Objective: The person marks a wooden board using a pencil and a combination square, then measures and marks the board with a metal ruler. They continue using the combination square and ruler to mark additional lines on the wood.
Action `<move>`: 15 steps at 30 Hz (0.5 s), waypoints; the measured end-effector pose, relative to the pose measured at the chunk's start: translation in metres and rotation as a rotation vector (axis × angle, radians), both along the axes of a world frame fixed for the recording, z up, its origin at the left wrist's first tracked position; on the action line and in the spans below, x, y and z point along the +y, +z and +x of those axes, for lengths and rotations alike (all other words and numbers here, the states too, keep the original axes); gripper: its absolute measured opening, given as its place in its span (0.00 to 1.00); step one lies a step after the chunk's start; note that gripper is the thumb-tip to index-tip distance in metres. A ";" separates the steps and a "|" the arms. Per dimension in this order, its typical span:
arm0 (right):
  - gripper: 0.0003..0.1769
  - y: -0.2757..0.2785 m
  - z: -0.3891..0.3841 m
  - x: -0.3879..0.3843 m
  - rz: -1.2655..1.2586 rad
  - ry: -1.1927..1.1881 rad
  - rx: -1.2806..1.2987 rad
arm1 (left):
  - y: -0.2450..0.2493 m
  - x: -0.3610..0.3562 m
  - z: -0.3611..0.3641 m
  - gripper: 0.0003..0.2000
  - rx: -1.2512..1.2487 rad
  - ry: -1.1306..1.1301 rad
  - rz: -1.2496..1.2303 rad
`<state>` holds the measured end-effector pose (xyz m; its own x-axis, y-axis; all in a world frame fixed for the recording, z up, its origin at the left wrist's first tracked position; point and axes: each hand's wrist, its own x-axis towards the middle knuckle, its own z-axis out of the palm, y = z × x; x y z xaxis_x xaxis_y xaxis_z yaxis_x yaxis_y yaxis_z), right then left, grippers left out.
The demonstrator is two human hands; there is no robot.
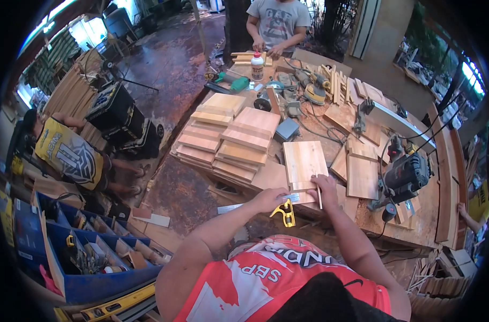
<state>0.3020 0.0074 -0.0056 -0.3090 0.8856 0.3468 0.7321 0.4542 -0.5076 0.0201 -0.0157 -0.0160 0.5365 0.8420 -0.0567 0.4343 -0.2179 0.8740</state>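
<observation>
My left hand (273,199) grips a yellow combination square (285,213), whose metal blade lies at the near edge of a flat wooden board (303,160). In my right hand (325,189) is a thin, light-coloured stick like a pencil (319,197), slanting down past the near edge. Its fingers also rest on the board's lower right corner. The exact contact between blade and wood is partly hidden by my fingers.
Stacked boards (239,137) stand left of my board. A router (408,174) sits at the right, and a glue bottle (257,66) at the back. Across the bench stands a person (279,24); another person (67,147) is at left, near a blue tool box (89,284).
</observation>
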 end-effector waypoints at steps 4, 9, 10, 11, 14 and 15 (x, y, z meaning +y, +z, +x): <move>0.26 0.002 -0.001 -0.001 -0.004 0.001 -0.011 | 0.001 0.000 0.001 0.14 0.059 0.017 -0.007; 0.26 0.006 -0.001 -0.004 0.000 -0.013 -0.010 | 0.004 0.001 0.001 0.14 0.005 0.031 -0.070; 0.26 0.006 -0.002 -0.004 0.000 -0.013 -0.008 | 0.003 0.002 0.001 0.14 0.007 0.030 -0.070; 0.26 0.007 -0.002 -0.003 -0.004 -0.015 -0.011 | 0.002 0.003 0.000 0.14 0.020 0.016 -0.065; 0.26 0.007 -0.002 -0.004 -0.005 -0.013 -0.008 | 0.002 0.004 0.000 0.14 0.042 0.006 -0.075; 0.26 0.007 -0.002 -0.004 -0.001 -0.009 -0.002 | 0.002 0.003 0.001 0.14 0.049 0.009 -0.088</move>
<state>0.3004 0.0032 0.0013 -0.3018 0.8885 0.3456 0.7371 0.4474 -0.5064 0.0207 -0.0125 -0.0137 0.5239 0.8373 -0.1565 0.4785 -0.1372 0.8673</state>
